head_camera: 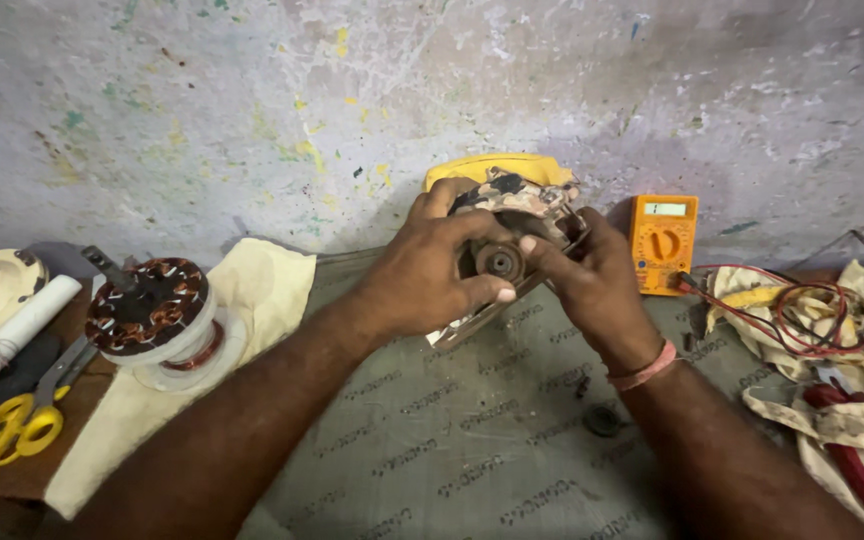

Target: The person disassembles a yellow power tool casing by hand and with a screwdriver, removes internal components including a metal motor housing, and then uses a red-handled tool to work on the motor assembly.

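A: What's in the hands?

B: A motor housing (512, 225), tilted at the far middle of the bench (472, 430). The left hand (427, 270) grips its side; the right hand (587, 280) pinches at the round bearing (500, 262).

A: Which step?

B: Seemingly working the bearing; next needs steady fingertip pressure.

A: Around it?

B: An orange multimeter (664, 243) just right, a wound stator (149, 303) and yellow scissors (12, 425) at left.

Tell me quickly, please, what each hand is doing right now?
Left hand: closed around the motor part, gripping it.
Right hand: gripping the same motor part, fingers at its centre bearing.
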